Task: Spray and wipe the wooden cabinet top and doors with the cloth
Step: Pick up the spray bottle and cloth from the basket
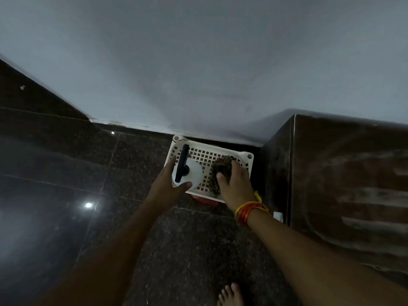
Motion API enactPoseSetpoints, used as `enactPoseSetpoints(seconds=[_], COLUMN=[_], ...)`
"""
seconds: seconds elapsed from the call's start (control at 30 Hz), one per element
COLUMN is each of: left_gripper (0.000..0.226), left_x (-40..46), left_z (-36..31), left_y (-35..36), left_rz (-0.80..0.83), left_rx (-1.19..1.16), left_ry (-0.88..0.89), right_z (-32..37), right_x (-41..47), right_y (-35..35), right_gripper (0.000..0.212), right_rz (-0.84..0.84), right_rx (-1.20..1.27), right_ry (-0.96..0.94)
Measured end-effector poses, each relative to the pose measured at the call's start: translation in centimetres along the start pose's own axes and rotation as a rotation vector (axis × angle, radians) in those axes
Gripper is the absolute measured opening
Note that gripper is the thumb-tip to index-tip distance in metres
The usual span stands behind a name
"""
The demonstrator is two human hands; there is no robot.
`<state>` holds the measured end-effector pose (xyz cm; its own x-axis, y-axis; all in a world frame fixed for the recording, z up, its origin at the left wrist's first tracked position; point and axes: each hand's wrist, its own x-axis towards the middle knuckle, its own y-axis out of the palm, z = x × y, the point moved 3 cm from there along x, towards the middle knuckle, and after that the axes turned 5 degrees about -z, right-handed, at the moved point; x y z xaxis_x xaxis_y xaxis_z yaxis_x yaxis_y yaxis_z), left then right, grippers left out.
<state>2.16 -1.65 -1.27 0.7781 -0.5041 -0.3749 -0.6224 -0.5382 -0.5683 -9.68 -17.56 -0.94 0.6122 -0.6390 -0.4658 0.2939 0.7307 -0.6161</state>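
A white spray bottle (194,173) with a dark trigger head stands in a white perforated basket (206,153) on the floor by the wall. My left hand (169,184) wraps around the bottle, fingers and thumb on its sides. A crumpled brownish cloth (220,167) lies in the right half of the basket, and my right hand (235,184) presses down on it with the fingers curled over it. The dark wooden cabinet (348,173) stands right of the basket; its top shows pale smear marks.
The floor (66,162) is dark glossy stone tile with light reflections. A pale wall (198,62) rises behind the basket. Something red (202,199) peeks from under the basket's near edge. My bare foot (230,294) is at the bottom edge. Orange and yellow threads circle my right wrist.
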Motion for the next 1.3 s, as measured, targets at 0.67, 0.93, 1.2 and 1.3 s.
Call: enactPoseSetpoints(seconds=[0.67,0.93,1.2,1.3], left_gripper=[0.055,0.046,0.026,0.022], left_x=[3.0,1.6,-1.4,-3.5], left_z=[0.6,-2.5,-8.8,-10.6], left_y=[2.9,1.6,0.0,0.2], left_rz=[-0.096,-0.221,-0.416,-0.456], left_rx=[-0.16,-0.301,-0.252,-0.24], left_ry=[0.138,0.157,0.273,0.293], right_z=[-3.2,-0.9,3.0,3.5], right_x=[5.3,3.6,-0.5,-2.1], right_y=[5.7,1.3,-5.4,-8.9], right_gripper=[0.052,0.034,0.039,0.036], right_rz=[0.09,-0.171,-0.269,-0.263], right_rx=[-0.31,-0.127,0.044,0.105], right_ry=[-0.009,-0.176,-0.308,-0.268])
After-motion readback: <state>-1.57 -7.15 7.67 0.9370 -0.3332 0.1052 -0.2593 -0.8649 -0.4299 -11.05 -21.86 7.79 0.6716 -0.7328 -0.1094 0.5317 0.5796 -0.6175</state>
